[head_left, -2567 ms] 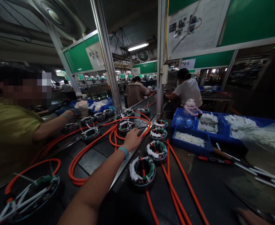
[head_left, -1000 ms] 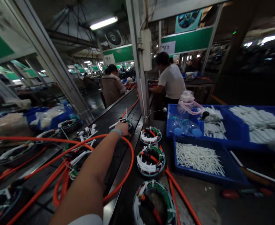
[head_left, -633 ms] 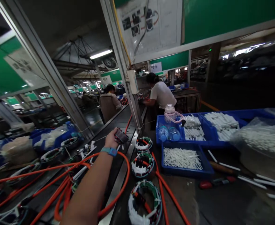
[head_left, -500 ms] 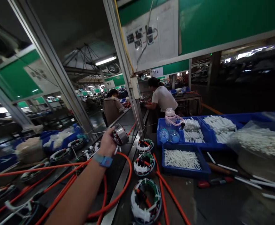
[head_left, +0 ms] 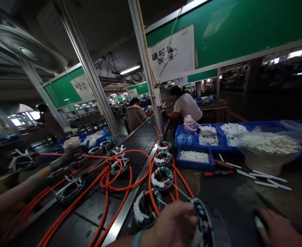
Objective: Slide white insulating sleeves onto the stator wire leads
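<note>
At the bottom centre, my left hand (head_left: pixel 175 221), with a blue band at the wrist, is closed on the near side of a wound motor stator (head_left: pixel 206 219). The stator is tilted on edge over the dark bench, showing its teal rim, and its lower part is cut off by the frame. Lower right, my right hand (head_left: pixel 279 224) is curled low over the bench. Something small and pale shows under its fingers, and a dark long thing lies beside it; I cannot make out what it holds. Left of my left hand, another stator (head_left: pixel 145 209) stands in a row of several.
Orange cables (head_left: pixel 137 187) loop across the conveyor (head_left: pixel 89 212). A co-worker's gloved hand (head_left: pixel 63 161) reaches in from the left. To the right are a blue tray (head_left: pixel 183 165) of thin white sleeves, a red-handled tool (head_left: pixel 219 174) and a bag (head_left: pixel 266 151) of white pieces.
My left hand has come back from over the conveyor, down to the near bench, where it holds a stator. My right hand and a co-worker's arm have come into view. The view has shifted left.
</note>
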{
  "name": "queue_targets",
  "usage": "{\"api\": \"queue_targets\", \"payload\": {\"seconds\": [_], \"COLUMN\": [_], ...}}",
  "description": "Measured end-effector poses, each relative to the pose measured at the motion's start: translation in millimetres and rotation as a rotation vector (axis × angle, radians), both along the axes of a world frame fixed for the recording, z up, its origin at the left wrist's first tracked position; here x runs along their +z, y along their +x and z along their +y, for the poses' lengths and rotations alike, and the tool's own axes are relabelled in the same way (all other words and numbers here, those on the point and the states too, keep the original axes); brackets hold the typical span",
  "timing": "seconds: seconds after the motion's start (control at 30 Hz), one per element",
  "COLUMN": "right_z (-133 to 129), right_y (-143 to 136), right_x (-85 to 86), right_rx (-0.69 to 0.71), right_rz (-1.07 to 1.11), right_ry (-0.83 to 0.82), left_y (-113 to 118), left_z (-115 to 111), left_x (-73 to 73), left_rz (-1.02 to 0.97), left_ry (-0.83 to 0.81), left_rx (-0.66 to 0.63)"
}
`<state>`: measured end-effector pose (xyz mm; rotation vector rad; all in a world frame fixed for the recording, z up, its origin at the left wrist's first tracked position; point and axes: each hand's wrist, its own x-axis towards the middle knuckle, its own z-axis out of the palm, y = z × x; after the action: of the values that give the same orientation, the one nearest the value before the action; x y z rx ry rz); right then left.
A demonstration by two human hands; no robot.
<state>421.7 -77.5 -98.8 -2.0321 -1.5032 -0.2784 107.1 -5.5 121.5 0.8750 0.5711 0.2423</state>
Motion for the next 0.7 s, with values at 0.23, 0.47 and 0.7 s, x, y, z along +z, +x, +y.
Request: {"api": "queue_targets", "payload": {"seconds": [0.23,0.47,0.7], "right_z": [-18,-55,-26], "right_y": [1,-42,-77], "right_x": [33.6,73.3,84.8], "right_rx": [-0.044,0.322,0.575], "right_rz": [0.072,0.019,-0.178], "right_ry": [0.088,0.196,-0.1], "left_y": [86,14,-34], "left_z": [14,65,64], "left_x": [-32.3,-38.2,-41.1], "left_rz": [0.3,0.583,0.778], "left_ry": [0.989,1.522,1.776], "left_rx": [-0.197,-0.244,-0.362]}}
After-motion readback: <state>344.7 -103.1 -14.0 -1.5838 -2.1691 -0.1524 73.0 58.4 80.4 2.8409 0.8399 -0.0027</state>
